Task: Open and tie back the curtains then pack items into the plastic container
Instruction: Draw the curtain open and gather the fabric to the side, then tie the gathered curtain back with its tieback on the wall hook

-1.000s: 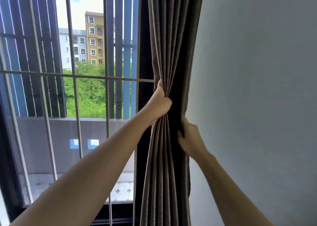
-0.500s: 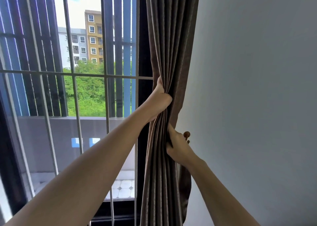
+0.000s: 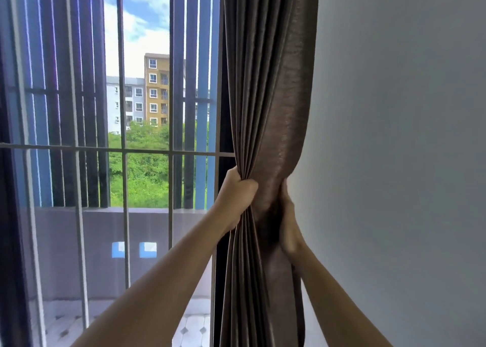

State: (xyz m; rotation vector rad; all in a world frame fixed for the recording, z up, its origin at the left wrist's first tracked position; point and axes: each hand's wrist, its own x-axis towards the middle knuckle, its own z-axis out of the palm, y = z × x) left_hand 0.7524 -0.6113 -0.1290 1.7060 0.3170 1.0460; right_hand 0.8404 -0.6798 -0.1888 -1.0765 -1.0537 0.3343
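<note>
A brown pleated curtain hangs bunched at the window's right edge, next to the wall. My left hand clenches the gathered folds from the window side. Pressed against the bundle's wall side, my right hand has its fingers wrapped behind the fabric; the fingertips are hidden. No tie-back, hook or plastic container shows in this view.
A barred window with a dark frame fills the left half, with a balcony wall and buildings beyond. A plain grey wall takes up the right side, close behind the curtain.
My right hand has slid from the curtain's front round to its wall side and higher up. The small brown knob seen by the wall earlier is now hidden. The view has tilted upward.
</note>
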